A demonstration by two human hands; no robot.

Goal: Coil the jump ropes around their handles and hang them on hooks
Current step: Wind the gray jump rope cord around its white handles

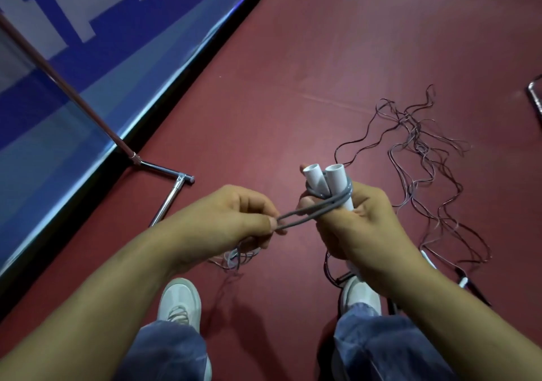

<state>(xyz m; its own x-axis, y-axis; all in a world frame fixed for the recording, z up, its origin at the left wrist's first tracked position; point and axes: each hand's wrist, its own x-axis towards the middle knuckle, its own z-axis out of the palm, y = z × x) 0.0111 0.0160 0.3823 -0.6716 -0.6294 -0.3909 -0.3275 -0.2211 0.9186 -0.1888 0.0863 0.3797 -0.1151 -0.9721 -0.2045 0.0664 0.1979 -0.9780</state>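
Note:
Two white jump-rope handles (pixel 337 184) stand side by side, gripped upright in my right hand (pixel 360 222). A grey rope (pixel 311 212) is looped around them near their tops. Its doubled strand runs left to my left hand (pixel 234 216), which pinches it between thumb and fingers, pulled fairly taut. More of this rope hangs in loops below my left hand (pixel 237 259). A tangle of thin dark jump ropes (pixel 422 157) lies on the red floor to the right, with small white handles (pixel 463 281) near my right foot.
A chrome rack base and pole (pixel 167 172) stand on the floor at left, against a blue and white banner wall (pixel 88 66). My white shoes (pixel 180 301) and jeans are below. A metal object (pixel 535 96) shows at the right edge.

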